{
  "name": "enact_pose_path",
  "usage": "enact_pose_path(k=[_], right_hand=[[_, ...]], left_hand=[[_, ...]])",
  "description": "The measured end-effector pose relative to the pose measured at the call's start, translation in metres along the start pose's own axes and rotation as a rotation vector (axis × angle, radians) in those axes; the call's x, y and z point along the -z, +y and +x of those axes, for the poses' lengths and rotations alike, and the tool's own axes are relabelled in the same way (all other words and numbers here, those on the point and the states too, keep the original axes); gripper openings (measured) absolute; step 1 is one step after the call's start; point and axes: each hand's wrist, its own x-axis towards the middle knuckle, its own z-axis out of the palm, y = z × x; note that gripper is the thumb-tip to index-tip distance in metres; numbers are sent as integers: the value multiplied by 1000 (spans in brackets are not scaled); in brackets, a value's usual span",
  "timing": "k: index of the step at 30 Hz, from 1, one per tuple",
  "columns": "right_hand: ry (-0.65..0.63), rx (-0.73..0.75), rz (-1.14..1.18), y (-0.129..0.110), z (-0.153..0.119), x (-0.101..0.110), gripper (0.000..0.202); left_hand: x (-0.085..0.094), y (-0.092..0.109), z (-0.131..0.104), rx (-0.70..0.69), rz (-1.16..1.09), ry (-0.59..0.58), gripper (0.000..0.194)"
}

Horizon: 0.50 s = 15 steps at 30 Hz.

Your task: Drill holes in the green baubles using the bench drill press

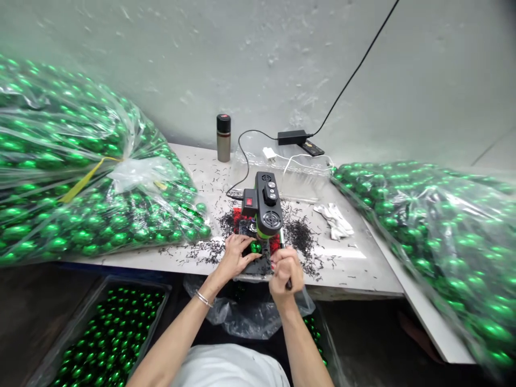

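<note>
A small black device (269, 207) with round vents and a red switch stands near the front of the white table. Beneath its head sits a shiny green ball (256, 246), held between the thumb and fingers of my left hand (236, 256). My right hand (287, 273) is wrapped round a dark handle (288, 285) at the device's right side. Small black pieces (299, 236) lie scattered around the device, with red patches beside its base.
Clear bags of green balls lie at the left (80, 161) and right (435, 242). Behind the device are a bottle (223, 138), a clear plastic tray (298, 188) and a power adapter (292, 137). White gloves (335, 221) lie to the right. A bin (115, 322) of green balls stands below.
</note>
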Motion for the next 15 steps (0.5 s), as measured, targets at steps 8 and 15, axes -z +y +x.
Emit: enact_pose_path(k=[8, 15], right_hand=[[30, -169, 5, -27, 29, 2, 31], [123, -198, 65, -22, 15, -8, 35]], left_hand=[[26, 9, -45, -67, 89, 28, 56], [97, -41, 10, 254, 452, 223, 36]])
